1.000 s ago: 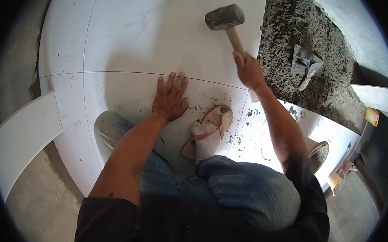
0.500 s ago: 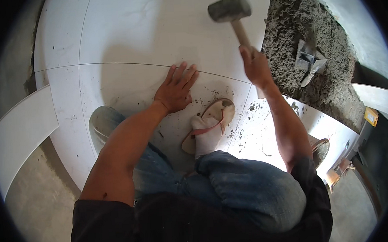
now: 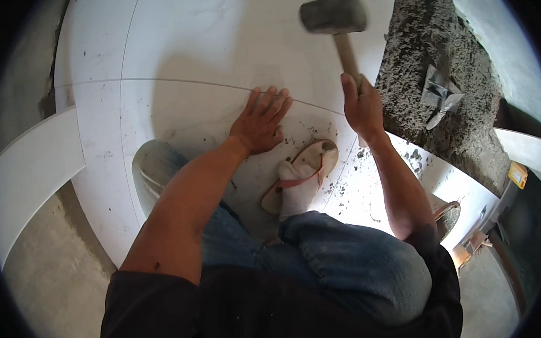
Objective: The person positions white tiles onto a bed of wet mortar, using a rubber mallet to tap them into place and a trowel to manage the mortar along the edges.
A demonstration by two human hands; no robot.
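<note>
My right hand [image 3: 364, 108] is wrapped round the wooden handle of a mallet [image 3: 334, 15] with a dark, blocky head. The mallet's head is raised over the white floor tiles [image 3: 209, 47], pointing away from me. Flat on a tile lies my left hand [image 3: 261, 122], fingers spread, with its fingertips at the thin joint between two tiles. Crumbs of mortar are scattered on the tiles near both hands.
Wet grey mortar [image 3: 426, 44] borders the tiles on the right, with a metal trowel [image 3: 441, 96] lying on it. My sandalled foot [image 3: 300, 176] rests on the tiles. A yellow tool [image 3: 518, 174] sits at the far right; a curved white strip [image 3: 37, 160] stands left.
The mallet and my right hand have shifted slightly to the right in view, the head turning more level. My left hand stays pressed on the tile. The whole view has shifted a little.
</note>
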